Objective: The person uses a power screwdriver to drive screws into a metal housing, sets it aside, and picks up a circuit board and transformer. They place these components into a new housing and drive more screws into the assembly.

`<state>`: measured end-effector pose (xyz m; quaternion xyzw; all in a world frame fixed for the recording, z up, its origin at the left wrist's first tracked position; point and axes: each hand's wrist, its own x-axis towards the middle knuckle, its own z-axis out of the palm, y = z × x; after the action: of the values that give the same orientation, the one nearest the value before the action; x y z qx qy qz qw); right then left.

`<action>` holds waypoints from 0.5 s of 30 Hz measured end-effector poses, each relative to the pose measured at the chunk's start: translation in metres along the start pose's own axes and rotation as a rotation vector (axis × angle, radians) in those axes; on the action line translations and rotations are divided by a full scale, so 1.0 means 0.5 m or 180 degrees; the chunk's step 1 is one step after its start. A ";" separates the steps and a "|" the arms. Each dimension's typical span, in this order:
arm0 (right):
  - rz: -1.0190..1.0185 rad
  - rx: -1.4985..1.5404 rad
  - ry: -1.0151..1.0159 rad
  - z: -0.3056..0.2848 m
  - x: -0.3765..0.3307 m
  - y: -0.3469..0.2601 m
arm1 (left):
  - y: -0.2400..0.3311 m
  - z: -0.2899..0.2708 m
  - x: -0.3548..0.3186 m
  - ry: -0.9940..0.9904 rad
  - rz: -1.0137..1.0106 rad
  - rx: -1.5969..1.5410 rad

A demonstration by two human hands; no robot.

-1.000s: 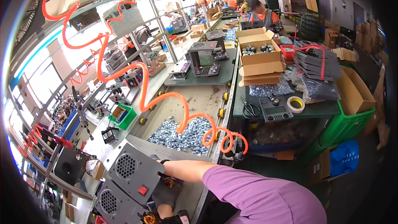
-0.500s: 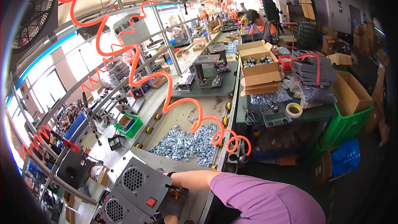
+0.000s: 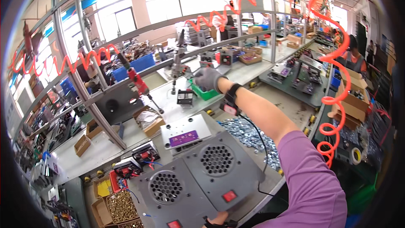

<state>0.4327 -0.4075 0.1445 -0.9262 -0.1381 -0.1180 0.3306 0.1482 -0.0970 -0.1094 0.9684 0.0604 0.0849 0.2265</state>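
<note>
My right arm stretches forward from a purple sleeve, and my grey-gloved right hand (image 3: 207, 79) is beside a hanging power screwdriver (image 3: 179, 68), above a green bin (image 3: 205, 93). Its fingers point away and are partly hidden, so their grip is unclear. At the lower edge shows a small part of my left hand (image 3: 218, 219), next to the front of a grey metal case (image 3: 219, 173) with a honeycomb vent and a red switch. A similar grey case (image 3: 166, 194) sits against it on the left. Behind them lies a silver plate with a purple strip (image 3: 184, 137).
Loose small metal parts (image 3: 253, 137) cover the line right of the cases. A red screwdriver (image 3: 138, 82) hangs at left on a coiled hose. Boxes of brass-coloured fittings (image 3: 121, 206) stand lower left. An orange coiled hose (image 3: 337, 88) dangles at right; a person (image 3: 354, 59) is beyond.
The view has swung left. My right hand has left the grey cases and reached forward to the hanging screwdriver. My left hand stays low by the cases.
</note>
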 end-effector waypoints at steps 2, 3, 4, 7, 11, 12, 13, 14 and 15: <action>0.0191 -0.0428 0.0292 0.031 0.085 -0.052 | -0.027 -0.007 0.035 0.0097 0.0019 -0.0019; 0.0231 -0.0748 0.0219 0.054 0.114 -0.081 | -0.041 -0.012 0.052 0.0158 0.0010 -0.0015; 0.0383 -0.0943 -0.0005 0.068 0.133 -0.109 | -0.053 -0.016 0.071 0.0216 0.0015 -0.0010; 0.1528 -0.0142 0.1195 0.127 0.200 -0.136 | -0.067 -0.012 0.127 0.0307 0.0133 -0.0040; 0.1905 0.0552 0.1737 0.153 0.235 -0.107 | -0.068 0.003 0.182 0.0313 0.0372 -0.0095; 0.1720 0.0588 0.1861 0.169 0.203 -0.119 | -0.069 0.006 0.193 0.0326 0.0414 -0.0109; 0.0914 0.0229 0.1201 0.169 0.142 -0.157 | -0.069 0.010 0.204 0.0328 0.0471 -0.0130; 0.1023 0.0143 0.1342 0.194 0.157 -0.158 | -0.041 0.028 0.227 0.0277 0.0671 -0.0200; 0.0633 0.0052 0.1214 0.250 0.188 -0.151 | -0.001 0.051 0.257 0.0196 0.0923 -0.0279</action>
<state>0.5111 -0.2544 0.1231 -0.8934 0.0181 -0.2567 0.3683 0.2786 -0.0877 -0.1147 0.9531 -0.0770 0.1490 0.2519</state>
